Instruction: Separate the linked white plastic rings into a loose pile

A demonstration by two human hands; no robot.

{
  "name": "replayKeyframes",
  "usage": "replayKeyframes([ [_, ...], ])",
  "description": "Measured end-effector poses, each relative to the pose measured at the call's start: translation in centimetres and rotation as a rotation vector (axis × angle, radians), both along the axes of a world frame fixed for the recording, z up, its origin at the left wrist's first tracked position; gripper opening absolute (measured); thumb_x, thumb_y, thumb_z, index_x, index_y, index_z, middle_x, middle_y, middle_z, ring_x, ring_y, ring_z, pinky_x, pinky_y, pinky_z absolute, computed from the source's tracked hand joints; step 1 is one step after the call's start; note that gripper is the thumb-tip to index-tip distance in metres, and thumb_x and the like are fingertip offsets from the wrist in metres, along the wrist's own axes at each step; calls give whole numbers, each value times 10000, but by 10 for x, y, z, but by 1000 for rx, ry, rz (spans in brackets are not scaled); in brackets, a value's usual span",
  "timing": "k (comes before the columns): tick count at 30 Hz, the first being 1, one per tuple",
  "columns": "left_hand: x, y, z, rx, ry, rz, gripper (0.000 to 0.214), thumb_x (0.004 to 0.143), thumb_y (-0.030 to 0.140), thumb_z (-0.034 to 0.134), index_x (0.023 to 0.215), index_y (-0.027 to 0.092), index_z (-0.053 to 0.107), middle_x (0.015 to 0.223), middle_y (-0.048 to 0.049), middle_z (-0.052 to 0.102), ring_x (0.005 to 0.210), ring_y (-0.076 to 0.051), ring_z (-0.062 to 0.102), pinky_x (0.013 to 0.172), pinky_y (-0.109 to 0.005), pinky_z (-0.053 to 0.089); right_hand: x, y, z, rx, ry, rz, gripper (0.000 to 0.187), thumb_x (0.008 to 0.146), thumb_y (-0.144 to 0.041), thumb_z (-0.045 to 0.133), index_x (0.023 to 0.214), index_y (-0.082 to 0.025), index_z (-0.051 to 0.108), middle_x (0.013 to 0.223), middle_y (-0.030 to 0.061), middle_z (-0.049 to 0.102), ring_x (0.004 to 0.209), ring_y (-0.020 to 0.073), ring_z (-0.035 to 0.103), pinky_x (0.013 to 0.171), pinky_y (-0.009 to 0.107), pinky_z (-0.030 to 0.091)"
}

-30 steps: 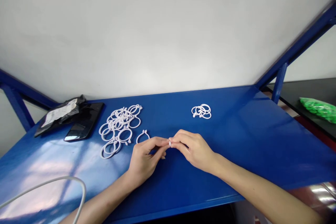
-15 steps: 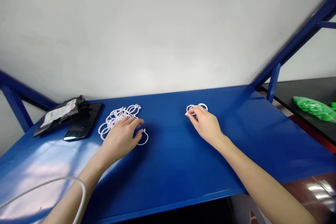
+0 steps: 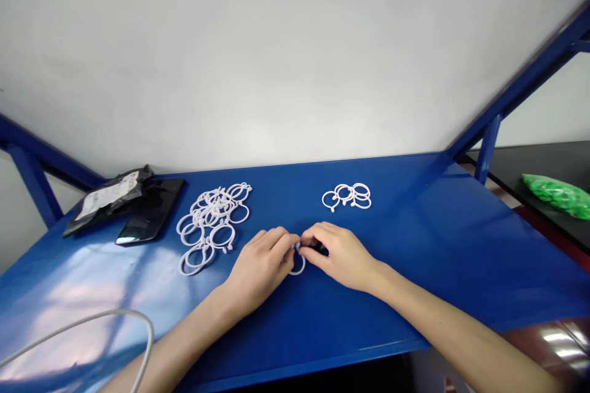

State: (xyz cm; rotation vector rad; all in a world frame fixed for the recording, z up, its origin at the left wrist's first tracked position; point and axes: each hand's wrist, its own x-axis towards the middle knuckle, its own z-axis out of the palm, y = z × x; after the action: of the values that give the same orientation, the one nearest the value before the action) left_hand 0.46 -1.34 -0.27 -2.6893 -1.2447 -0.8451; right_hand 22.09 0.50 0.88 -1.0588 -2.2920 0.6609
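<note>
A white plastic curtain ring (image 3: pixel 300 266) hangs between my two hands, over the middle of the blue table. My left hand (image 3: pixel 265 261) pinches it from the left, the fingers closed at its knobbed ends. From the right, the thumb and fingertips of my right hand (image 3: pixel 338 255) close on the same knobs. The fingers partly cover the ring's top, so I cannot tell if its ends are joined. Left of my hands lies a loose pile of white curtain rings (image 3: pixel 222 234). A smaller group of rings (image 3: pixel 361 190) lies farther back on the right.
A black plastic package (image 3: pixel 108 196) with a white label and a dark phone (image 3: pixel 150 212) lie at the left of the blue table (image 3: pixel 415 227). A white cable (image 3: pixel 92 317) arches over the near left. Green items in a bag (image 3: pixel 555 193) rest on a black surface at right.
My left hand has moved right from the pile with a ring. My right hand has left the back group and come nearer and left to meet it at that ring.
</note>
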Motion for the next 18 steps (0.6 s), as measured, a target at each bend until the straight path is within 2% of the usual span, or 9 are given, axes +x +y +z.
replayKeyframes([
  [2, 6, -4, 0, 4, -52, -41, 186, 958, 91, 485, 1040, 194, 616, 851, -15, 683, 705, -156, 649, 662, -280, 539, -2, -2, -1, -60, 16, 9, 12, 962, -227, 675, 962, -216, 680, 915, 17, 741, 861, 187, 689, 759, 317, 542],
  [5, 7, -7, 1, 6, -113, -97, 232, 953, 59, 477, 1098, 199, 593, 854, -7, 661, 686, -127, 643, 638, -233, 542, -2, -2, 0, -178, 111, 11, 61, 949, -187, 680, 993, -228, 690, 933, -1, 753, 854, 168, 700, 761, 295, 540],
  [10, 2, -8, 3, 17, -164, -148, 242, 976, 56, 483, 1110, 233, 578, 903, 3, 657, 703, -95, 652, 649, -190, 541, -4, -4, 5, -420, 303, 44, 52, 968, -252, 667, 989, -225, 705, 931, -11, 777, 836, 149, 725, 764, 265, 559],
  [14, 3, -10, 3, 4, -247, -126, 227, 982, 87, 511, 1143, 234, 570, 930, -5, 670, 746, -103, 677, 662, -199, 550, -6, -3, 6, -439, 343, 19, 43, 947, -229, 681, 969, -219, 716, 883, -15, 767, 798, 146, 710, 741, 261, 552],
  [18, 5, -8, 6, -140, -380, 22, 142, 960, 142, 556, 1073, 227, 561, 910, 9, 665, 663, -92, 642, 622, -209, 545, -6, -2, 6, -362, 352, -36, 52, 936, -248, 689, 963, -215, 718, 865, -3, 755, 771, 149, 693, 709, 263, 549],
])
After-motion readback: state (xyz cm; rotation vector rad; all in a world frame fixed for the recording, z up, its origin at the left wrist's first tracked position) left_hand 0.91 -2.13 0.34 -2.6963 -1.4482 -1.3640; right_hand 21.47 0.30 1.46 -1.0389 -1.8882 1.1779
